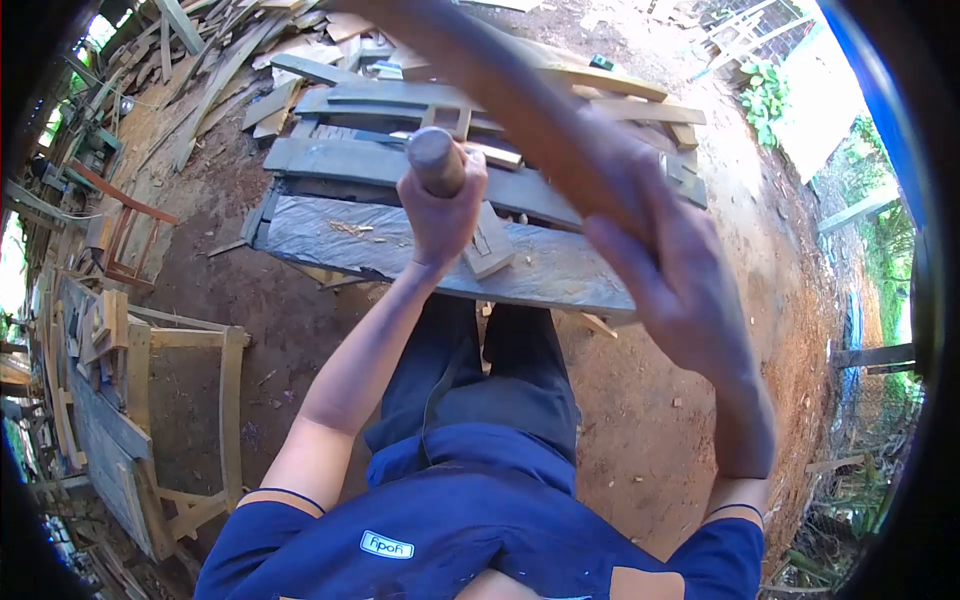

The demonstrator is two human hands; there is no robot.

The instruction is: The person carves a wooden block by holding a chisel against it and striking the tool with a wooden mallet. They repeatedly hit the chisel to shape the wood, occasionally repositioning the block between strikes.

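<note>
My left hand (443, 212) is closed round an upright tool, apparently a chisel, whose thick round handle end (431, 148) points up at me. Its blade is hidden below the fist. Just beside that hand, a wooden piece (488, 245) with a narrow slot cut in it lies across the bench's front plank. My right hand (680, 275) is wrapped round a long, slightly curved wooden stick (535, 110). Raised close to the camera, the stick slants up and left over the bench, apart from the handle.
The bench (560, 262) carries several grey boards (340, 160) and some wood shavings (350, 229). Scrap wood (240, 75) is heaped at the far left. Wooden frames (232, 400) stand at the left, and a reddish chair-like frame (125, 225) is behind them.
</note>
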